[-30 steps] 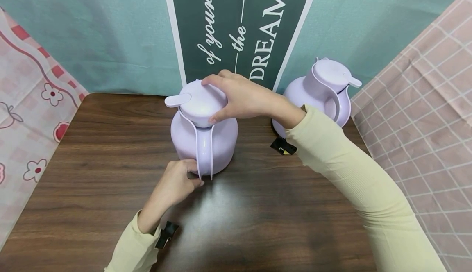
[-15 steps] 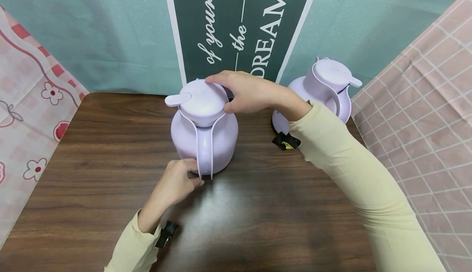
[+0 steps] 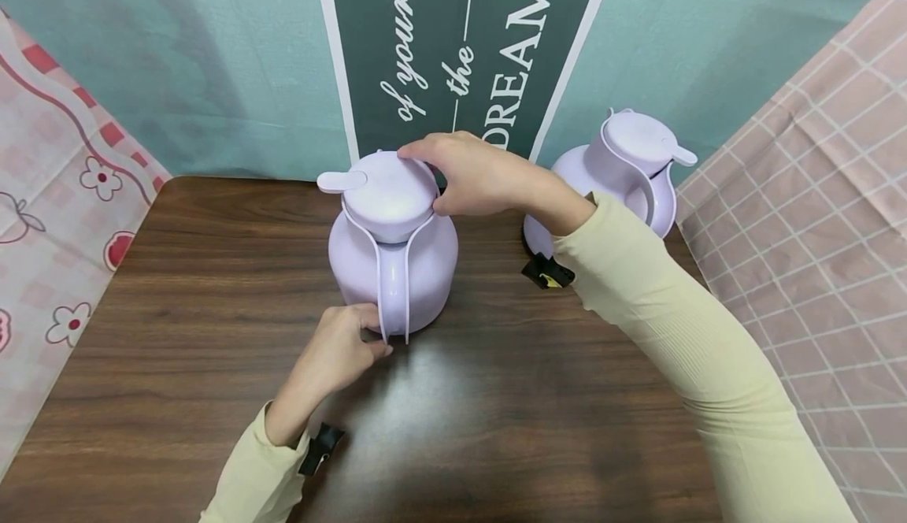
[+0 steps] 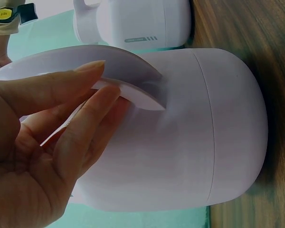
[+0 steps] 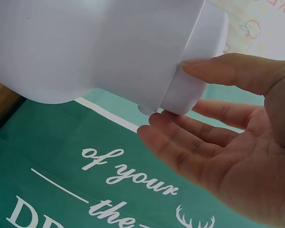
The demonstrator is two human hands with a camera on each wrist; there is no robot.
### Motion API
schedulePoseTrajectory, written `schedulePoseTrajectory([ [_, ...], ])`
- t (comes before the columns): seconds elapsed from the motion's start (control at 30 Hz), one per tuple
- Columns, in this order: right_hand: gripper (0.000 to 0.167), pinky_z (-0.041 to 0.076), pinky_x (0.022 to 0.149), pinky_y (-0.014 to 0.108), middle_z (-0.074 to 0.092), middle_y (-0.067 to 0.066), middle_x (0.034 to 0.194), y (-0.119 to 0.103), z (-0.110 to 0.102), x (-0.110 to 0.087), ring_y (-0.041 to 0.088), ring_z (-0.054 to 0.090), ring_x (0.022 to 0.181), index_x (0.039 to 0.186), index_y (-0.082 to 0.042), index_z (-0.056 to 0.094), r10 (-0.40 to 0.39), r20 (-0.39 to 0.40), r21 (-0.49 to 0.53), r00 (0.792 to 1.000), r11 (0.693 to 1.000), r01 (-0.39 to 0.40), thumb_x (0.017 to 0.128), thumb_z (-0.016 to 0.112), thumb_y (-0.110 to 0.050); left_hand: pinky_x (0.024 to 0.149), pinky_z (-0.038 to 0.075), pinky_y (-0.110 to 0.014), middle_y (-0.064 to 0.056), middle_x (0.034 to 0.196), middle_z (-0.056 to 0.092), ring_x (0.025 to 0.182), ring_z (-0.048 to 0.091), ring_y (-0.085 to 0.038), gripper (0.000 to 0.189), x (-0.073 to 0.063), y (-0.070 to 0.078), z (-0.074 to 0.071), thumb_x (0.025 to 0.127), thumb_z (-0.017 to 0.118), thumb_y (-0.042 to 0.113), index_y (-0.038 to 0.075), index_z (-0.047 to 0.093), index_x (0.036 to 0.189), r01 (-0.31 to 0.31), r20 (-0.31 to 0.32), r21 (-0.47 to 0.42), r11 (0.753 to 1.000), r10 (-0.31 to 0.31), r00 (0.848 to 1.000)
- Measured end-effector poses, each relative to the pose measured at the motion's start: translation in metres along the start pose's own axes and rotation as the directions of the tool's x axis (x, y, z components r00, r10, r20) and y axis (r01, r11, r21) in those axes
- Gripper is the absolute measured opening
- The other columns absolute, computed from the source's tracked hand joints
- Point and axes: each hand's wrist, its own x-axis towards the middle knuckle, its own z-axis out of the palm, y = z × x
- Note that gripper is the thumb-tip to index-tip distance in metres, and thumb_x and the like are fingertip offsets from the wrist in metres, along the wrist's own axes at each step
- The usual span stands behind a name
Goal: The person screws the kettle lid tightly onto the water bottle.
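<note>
A lavender thermos jug (image 3: 434,279) stands upright on the table, its handle (image 3: 393,283) towards me. My left hand (image 3: 338,348) holds the lower part of that handle; in the left wrist view the thumb and fingertips pinch the handle's edge (image 4: 137,97). Over the top, my right hand (image 3: 478,175) grips the round lid (image 3: 391,192) from its right side. The right wrist view has the thumb on one side of the lid (image 5: 192,83) and the fingertips around the other. A flat tab (image 3: 342,182) on the lid points left. The lid sits in the jug's neck.
A second lavender jug (image 3: 577,172) with its lid on stands at the back right, partly behind my right forearm. Dark wood table (image 3: 212,310) lies beneath. Teal cloth with a lettered panel (image 3: 460,58) hangs behind, patterned cloth at left, pink tiled covering (image 3: 836,192) at right.
My right hand has shifted slightly right on the lid, its thumb sliding from the front edge round to the right side. The left hand and the jug stay put.
</note>
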Motion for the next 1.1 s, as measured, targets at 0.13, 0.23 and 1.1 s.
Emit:
schedulePoseTrajectory([
  [0.13,0.063,0.034,0.094,0.034,0.045,0.014,0.131,-0.0016,-0.0016,0.0000,0.025,0.045,0.111,0.135,0.002,0.038,0.025,-0.015,-0.006,1.000,1.000,-0.025,0.076,0.060,-0.003,0.062,0.046,-0.031,0.004,0.070,0.060,0.063,0.053,-0.011,0.018,0.0004,0.0003,-0.0006,0.059,0.073,-0.005,0.009,0.066,0.065,-0.003,0.000,0.000,1.000,0.003,1.000],
  [0.23,0.061,0.034,0.092,0.034,0.050,0.014,0.123,-0.0022,-0.0024,-0.0009,0.025,0.047,0.103,0.133,0.002,0.042,0.040,-0.030,-0.018,0.999,0.999,-0.040,0.076,0.061,-0.005,0.061,0.045,-0.031,0.004,0.070,0.060,0.062,0.052,-0.011,0.017,0.0007,0.0004,-0.0010,0.059,0.073,-0.006,0.009,0.066,0.065,-0.006,0.001,0.000,1.000,0.006,1.000],
  [1.1,0.058,0.030,0.097,0.035,0.050,0.010,0.128,0.0018,-0.0055,0.0004,0.022,0.045,0.112,0.133,-0.001,0.044,0.042,-0.002,0.022,0.999,0.999,-0.041,0.077,0.059,-0.006,0.061,0.045,-0.031,0.004,0.070,0.061,0.062,0.054,-0.012,0.018,0.0016,-0.0005,-0.0015,0.058,0.074,-0.005,0.010,0.065,0.064,-0.027,-0.004,0.004,1.000,0.027,1.000],
])
